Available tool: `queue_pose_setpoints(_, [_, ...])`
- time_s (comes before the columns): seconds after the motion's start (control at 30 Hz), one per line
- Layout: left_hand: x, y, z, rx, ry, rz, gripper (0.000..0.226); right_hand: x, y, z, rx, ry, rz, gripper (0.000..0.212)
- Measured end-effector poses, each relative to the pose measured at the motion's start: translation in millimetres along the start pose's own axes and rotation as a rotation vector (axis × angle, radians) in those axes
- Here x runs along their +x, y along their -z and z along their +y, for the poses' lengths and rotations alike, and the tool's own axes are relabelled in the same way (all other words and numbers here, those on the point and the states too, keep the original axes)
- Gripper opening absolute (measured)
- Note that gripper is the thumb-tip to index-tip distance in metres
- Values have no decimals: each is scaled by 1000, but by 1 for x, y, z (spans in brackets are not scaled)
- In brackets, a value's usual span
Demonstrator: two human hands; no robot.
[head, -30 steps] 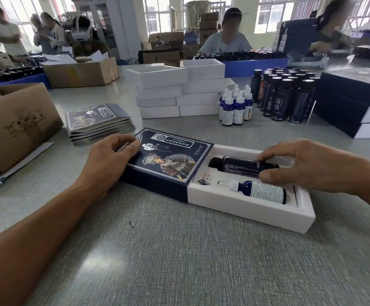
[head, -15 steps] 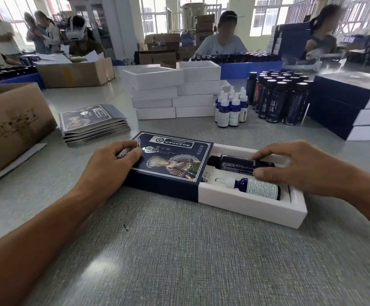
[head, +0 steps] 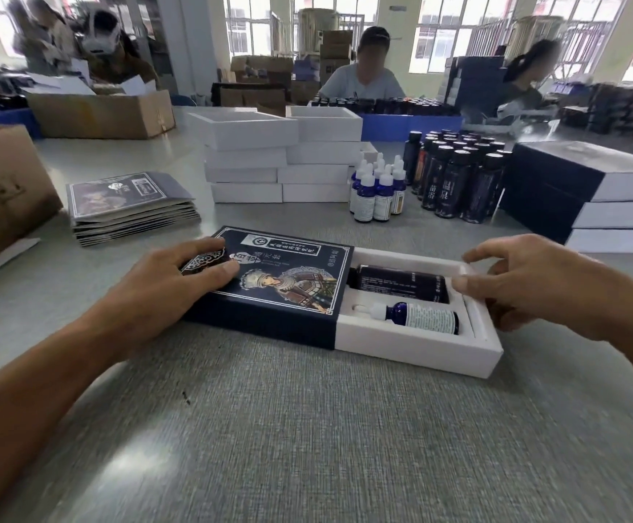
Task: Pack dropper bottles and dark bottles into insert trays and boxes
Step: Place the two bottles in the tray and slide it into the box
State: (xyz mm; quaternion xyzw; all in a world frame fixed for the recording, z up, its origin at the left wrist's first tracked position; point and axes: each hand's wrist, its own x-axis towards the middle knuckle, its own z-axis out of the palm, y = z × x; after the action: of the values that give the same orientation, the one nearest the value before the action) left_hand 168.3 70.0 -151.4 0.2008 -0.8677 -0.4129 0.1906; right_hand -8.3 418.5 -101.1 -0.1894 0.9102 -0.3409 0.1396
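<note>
Two bottles lie side by side in the white insert tray (head: 417, 347) on the grey table (head: 307, 428) in front of me: a dark bottle (head: 402, 283) in the far slot and a blue dropper bottle (head: 417, 317) in the near one, its white cap pointing left. The tray is partly inside the dark printed sleeve box (head: 281, 281), its left end covered, its right end with both bottles exposed.

My left hand (head: 164, 292) rests on the left end of the sleeve box, fingers spread flat over the printed top, grasping nothing. My right hand (head: 534, 281) is at the right end of the tray, fingers loosely extended; the thumb touches the tray's inner right edge near the dark bottle's base, and I cannot tell whether the lower fingers touch the outer wall.

Behind the box stand a stack of white trays (head: 281, 160), a cluster of dropper bottles (head: 377, 190) and a group of upright dark bottles (head: 458, 175). Stacked dark boxes (head: 587, 190) sit at right, flat sleeves (head: 130, 205) at left, beside a cardboard carton (head: 1, 190). Other people work at the far tables.
</note>
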Motion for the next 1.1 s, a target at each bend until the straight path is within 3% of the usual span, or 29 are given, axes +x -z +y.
queue_pose_setpoints(0.3, [-5, -8, 6, 6, -2, 29, 63, 2, -18, -4, 133, 42, 51, 56])
queue_pose_setpoints(0.6, [-8, -11, 9, 43, 7, 47, 69, -6, -19, -13, 246, 29, -105, 21])
queue_pose_setpoints(0.83, [-11, -15, 13, 120, -24, 27, 76, -7, -23, -15, 303, 38, -101, 14])
queue_pose_setpoints(0.97, [-12, -15, 14, 128, -19, 8, 78, -10, -29, -17, 370, 90, -156, 17])
queue_pose_setpoints(1.1, [-11, -16, 13, 145, -11, 5, 77, -15, -36, -20, 417, 160, -237, 32])
